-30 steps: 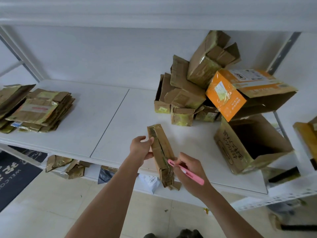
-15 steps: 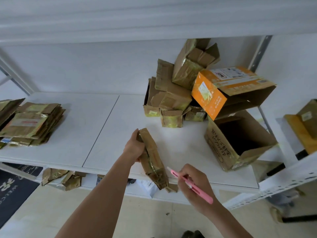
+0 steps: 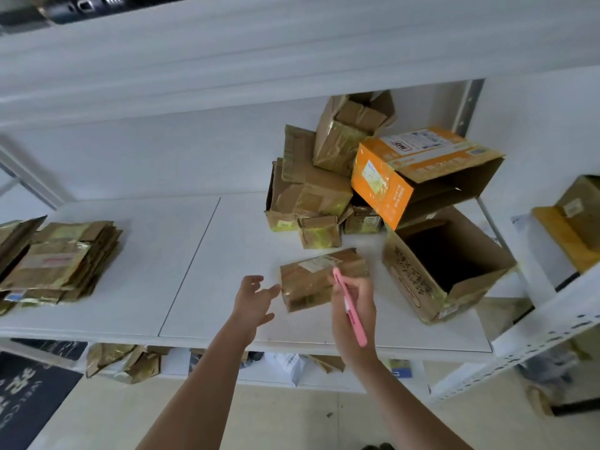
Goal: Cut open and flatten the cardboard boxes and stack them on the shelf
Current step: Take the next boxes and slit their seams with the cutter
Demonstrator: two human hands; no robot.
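Item: small flattened brown cardboard box, lying on the white shelf. Our left hand hovers beside it, fingers released; our right hand grips the pink cutter. Risk: unsteadied, the box may slide under the blade.

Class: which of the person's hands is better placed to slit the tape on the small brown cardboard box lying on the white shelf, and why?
Right. The right hand already grips the pink cutter, directly over the small brown cardboard box; the left hand is open beside it.
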